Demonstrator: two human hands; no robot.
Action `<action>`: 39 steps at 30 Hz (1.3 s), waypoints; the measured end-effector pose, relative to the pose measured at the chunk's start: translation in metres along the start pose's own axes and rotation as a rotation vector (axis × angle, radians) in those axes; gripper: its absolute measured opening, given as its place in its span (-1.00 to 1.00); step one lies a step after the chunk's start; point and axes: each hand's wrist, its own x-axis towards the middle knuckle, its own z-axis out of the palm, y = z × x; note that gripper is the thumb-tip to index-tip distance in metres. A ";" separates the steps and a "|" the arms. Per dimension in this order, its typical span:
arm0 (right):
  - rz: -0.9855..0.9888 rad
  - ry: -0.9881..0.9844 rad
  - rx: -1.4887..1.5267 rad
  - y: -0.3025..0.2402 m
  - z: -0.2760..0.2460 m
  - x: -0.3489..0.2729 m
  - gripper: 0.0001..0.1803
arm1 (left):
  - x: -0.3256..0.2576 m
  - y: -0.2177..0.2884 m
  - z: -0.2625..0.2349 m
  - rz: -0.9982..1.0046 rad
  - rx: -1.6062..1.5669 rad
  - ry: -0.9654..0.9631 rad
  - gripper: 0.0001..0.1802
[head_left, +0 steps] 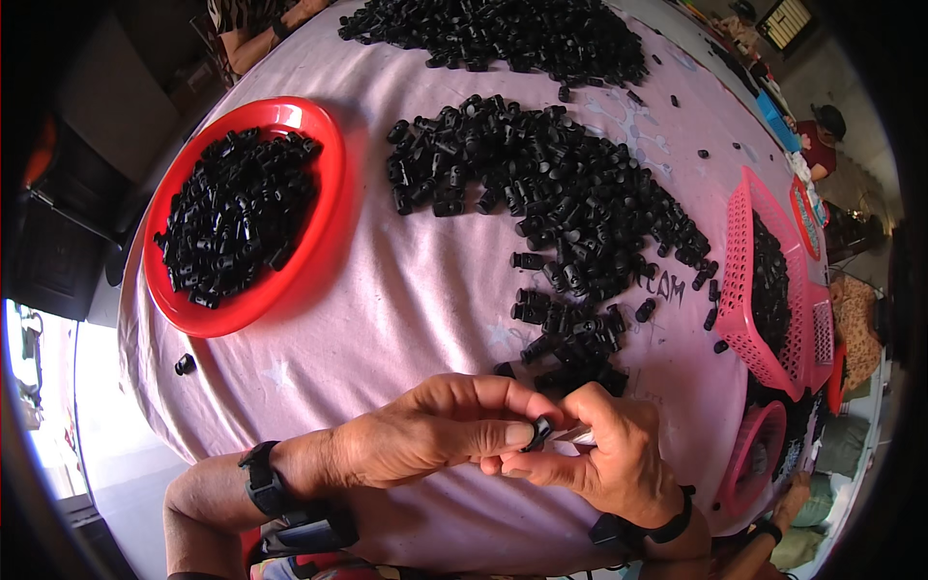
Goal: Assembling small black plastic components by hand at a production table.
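Observation:
Near the lower middle, my left hand point(440, 430) pinches a small black plastic piece point(537, 434), which looks like a cord lock, between thumb and fingers. Close against it, my right hand point(619, 454) is closed around a thin, pale, shiny thing point(574, 437) whose kind I cannot make out. Its tip reaches toward the black piece. Just beyond my hands lies a heap of similar black pieces point(590, 193), curving across the pink cloth point(387, 319). The fingertips of both hands nearly touch.
A red plate point(333, 193) piled with black pieces stands at the left, one loose piece point(185, 364) near it. Another heap point(503, 39) lies at the far edge. Pink baskets point(739, 280) line the right side. Other people's arms point(246, 48) show at the table's edges.

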 end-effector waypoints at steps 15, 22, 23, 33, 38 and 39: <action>-0.034 0.033 -0.068 0.002 0.005 -0.002 -0.41 | 0.000 0.003 0.004 -0.021 -0.058 -0.016 -0.72; -0.040 0.017 -0.118 0.003 0.004 -0.004 -0.41 | 0.003 -0.007 -0.004 -0.026 -0.092 -0.001 -0.72; -0.040 0.016 -0.118 0.003 0.004 -0.004 -0.41 | 0.003 -0.007 -0.004 -0.022 -0.102 0.001 -0.72; 0.040 -0.033 -0.141 -0.005 0.000 -0.003 -0.37 | 0.003 -0.007 -0.005 -0.023 -0.076 0.012 -0.73; 0.065 -0.054 -0.156 -0.005 -0.002 -0.002 -0.36 | 0.004 -0.004 -0.002 -0.036 -0.065 0.030 -0.72; 0.064 -0.061 -0.166 -0.004 -0.002 -0.002 -0.36 | 0.004 -0.004 -0.003 -0.035 -0.057 0.035 -0.72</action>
